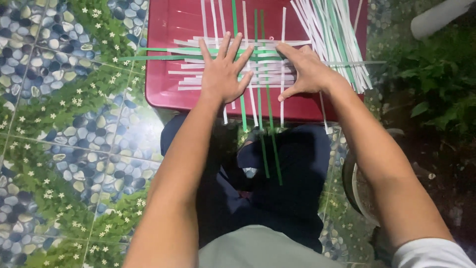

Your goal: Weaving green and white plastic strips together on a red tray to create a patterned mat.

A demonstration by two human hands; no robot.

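Observation:
A loose weave of white and green paper strips [263,62] lies on a dark red plastic surface [171,30]. My left hand [224,72] presses flat on the weave's left part with fingers spread. My right hand [303,69] rests on its right part, fingers pointing left onto the crossing strips. Several long green and white strips [270,144] hang over the near edge toward my lap.
A bundle of loose white and green strips [337,34] fans across the red surface's right side. Tiled floor with a pebble and leaf pattern [64,124] spreads to the left. Green plants [436,74] and a round pot rim [353,191] are at right.

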